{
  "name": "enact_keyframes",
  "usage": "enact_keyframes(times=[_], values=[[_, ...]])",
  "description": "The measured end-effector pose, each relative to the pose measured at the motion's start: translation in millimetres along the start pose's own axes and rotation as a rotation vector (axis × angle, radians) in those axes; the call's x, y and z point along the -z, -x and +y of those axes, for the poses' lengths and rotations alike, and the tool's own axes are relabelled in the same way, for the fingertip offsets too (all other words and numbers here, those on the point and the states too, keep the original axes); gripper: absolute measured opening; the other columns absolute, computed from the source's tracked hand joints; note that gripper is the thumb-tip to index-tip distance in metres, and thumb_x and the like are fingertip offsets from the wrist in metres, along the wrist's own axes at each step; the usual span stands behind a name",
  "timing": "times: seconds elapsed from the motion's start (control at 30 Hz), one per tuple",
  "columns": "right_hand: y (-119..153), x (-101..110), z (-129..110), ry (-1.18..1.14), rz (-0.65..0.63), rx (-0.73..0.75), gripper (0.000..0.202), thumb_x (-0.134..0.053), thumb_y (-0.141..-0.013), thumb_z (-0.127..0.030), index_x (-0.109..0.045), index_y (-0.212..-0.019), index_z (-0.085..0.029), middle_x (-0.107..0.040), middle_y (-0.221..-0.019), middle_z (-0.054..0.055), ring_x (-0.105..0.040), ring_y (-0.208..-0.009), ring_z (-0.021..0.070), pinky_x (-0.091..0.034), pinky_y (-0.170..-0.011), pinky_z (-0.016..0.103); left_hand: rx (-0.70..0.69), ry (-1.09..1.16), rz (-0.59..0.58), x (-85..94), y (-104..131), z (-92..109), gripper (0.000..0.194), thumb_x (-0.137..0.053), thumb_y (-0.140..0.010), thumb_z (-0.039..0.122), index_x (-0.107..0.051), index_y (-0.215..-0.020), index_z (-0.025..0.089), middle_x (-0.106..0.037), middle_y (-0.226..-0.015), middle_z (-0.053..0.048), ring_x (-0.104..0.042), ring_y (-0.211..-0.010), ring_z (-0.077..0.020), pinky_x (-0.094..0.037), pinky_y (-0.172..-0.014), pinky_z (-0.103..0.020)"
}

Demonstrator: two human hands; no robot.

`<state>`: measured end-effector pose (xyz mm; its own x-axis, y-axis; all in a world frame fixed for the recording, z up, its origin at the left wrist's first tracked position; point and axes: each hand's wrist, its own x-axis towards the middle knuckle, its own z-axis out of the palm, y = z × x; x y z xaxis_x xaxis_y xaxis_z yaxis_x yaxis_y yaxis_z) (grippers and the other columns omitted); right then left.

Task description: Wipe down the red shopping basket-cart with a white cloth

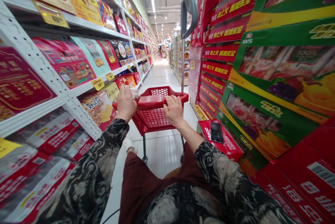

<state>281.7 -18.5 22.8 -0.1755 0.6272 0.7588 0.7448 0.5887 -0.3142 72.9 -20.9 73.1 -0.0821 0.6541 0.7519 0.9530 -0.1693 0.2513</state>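
Observation:
A red plastic shopping cart stands directly in front of me, its mesh basket below and beyond the handle. My left hand is closed over the left end of the cart's handle. By its fingers is a crumpled white thing, perhaps a tissue, partly hidden by the hand. Toward the right end, my right hand lies over the same bar with its fingers curled round the far side. A tall metal pole with a grey loop handle rises at the cart's right side.
White shelves of boxed and bagged goods line the left. Stacked red drink cartons and green gift boxes wall the right. A dark phone-like object lies on a low red box. The aisle floor runs ahead.

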Motion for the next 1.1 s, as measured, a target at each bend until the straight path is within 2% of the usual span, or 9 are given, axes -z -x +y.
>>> enact_keyframes(times=[0.1,0.17,0.3,0.4,0.63,0.77,0.87,0.93,1.1], values=[[0,1,-1,-0.002,-0.006,-0.007,0.04,-0.045,-0.088,-0.023,-0.052,-0.127,-0.015,-0.057,-0.126,0.009,-0.041,-0.122,0.0234,-0.019,-0.112,0.046,-0.015,0.039,-0.112,-0.5,1,10,0.031,-0.038,-0.08,0.02,-0.059,-0.102,0.012,-0.062,-0.108,-0.015,-0.054,-0.111,-0.0274,-0.041,-0.101,-0.046],[0,3,-1,-0.005,-0.015,-0.014,0.04,-0.045,-0.088,-0.023,-0.052,-0.127,-0.015,-0.057,-0.126,0.009,-0.041,-0.122,0.0232,-0.018,-0.113,0.045,-0.076,0.078,-0.155,-4.1,4,25,0.033,-0.031,-0.086,0.026,-0.061,-0.095,0.015,-0.064,-0.103,-0.012,-0.056,-0.107,-0.0243,-0.041,-0.101,-0.044],[2,4,0,0.001,-0.005,-0.002,0.042,-0.045,-0.088,-0.023,-0.05,-0.129,-0.016,-0.057,-0.126,0.008,-0.041,-0.123,0.0231,-0.019,-0.112,0.046,-0.153,0.111,-0.143,-13.4,14,51,0.038,-0.037,-0.085,0.03,-0.055,-0.114,0.012,-0.057,-0.125,-0.013,-0.046,-0.125,-0.024,-0.033,-0.109,-0.044],[2,3,1,0.014,0.001,0.02,0.041,-0.045,-0.088,-0.023,-0.051,-0.128,-0.016,-0.057,-0.126,0.007,-0.042,-0.123,0.0233,-0.02,-0.112,0.045,-0.179,0.057,-0.166,-17.3,20,54,0.053,-0.053,-0.077,0.031,-0.049,-0.123,0.005,-0.045,-0.138,-0.02,-0.036,-0.133,-0.03,-0.029,-0.111,-0.047],[2,1,3,0.009,0.003,0.041,0.04,-0.045,-0.087,-0.022,-0.053,-0.126,-0.014,-0.058,-0.126,0.008,-0.042,-0.122,0.0234,-0.02,-0.112,0.044,-0.292,0.06,-0.249,-5.4,18,24,0.04,-0.041,-0.081,0.022,-0.056,-0.118,0.011,-0.056,-0.129,-0.013,-0.044,-0.127,-0.0228,-0.033,-0.11,-0.043],[3,0,5,-0.015,0.014,0.046,0.04,-0.045,-0.087,-0.021,-0.054,-0.125,-0.015,-0.058,-0.126,0.008,-0.042,-0.122,0.0227,-0.019,-0.112,0.045,-0.154,0.023,-0.161,8.5,20,-9,0.04,-0.037,-0.08,0.019,-0.061,-0.11,0.011,-0.06,-0.123,-0.013,-0.05,-0.121,-0.0221,-0.036,-0.108,-0.04],[3,0,4,-0.015,0.04,0.021,0.039,-0.045,-0.087,-0.021,-0.054,-0.124,-0.015,-0.059,-0.124,0.007,-0.043,-0.121,0.0227,-0.019,-0.112,0.045,-0.041,0.036,-0.105,10.8,23,-18,0.039,-0.036,-0.081,0.021,-0.062,-0.109,0.012,-0.061,-0.121,-0.012,-0.052,-0.119,-0.0226,-0.038,-0.107,-0.04],[4,0,2,-0.009,0.049,0.006,0.04,-0.045,-0.087,-0.021,-0.054,-0.125,-0.016,-0.059,-0.124,0.007,-0.042,-0.121,0.0227,-0.019,-0.112,0.044,-0.046,0.061,-0.096,6.2,25,-8,0.039,-0.035,-0.082,0.021,-0.062,-0.109,0.013,-0.061,-0.123,-0.011,-0.051,-0.121,-0.0223,-0.037,-0.108,-0.041],[5,1,1,-0.003,0.019,0.018,0.041,-0.045,-0.087,-0.022,-0.052,-0.127,-0.015,-0.057,-0.126,0.009,-0.041,-0.123,0.0225,-0.018,-0.112,0.044,-0.226,0.104,-0.152,-11.6,26,45,0.038,-0.035,-0.085,0.021,-0.059,-0.114,0.013,-0.058,-0.127,-0.012,-0.046,-0.125,-0.0209,-0.033,-0.11,-0.041]])
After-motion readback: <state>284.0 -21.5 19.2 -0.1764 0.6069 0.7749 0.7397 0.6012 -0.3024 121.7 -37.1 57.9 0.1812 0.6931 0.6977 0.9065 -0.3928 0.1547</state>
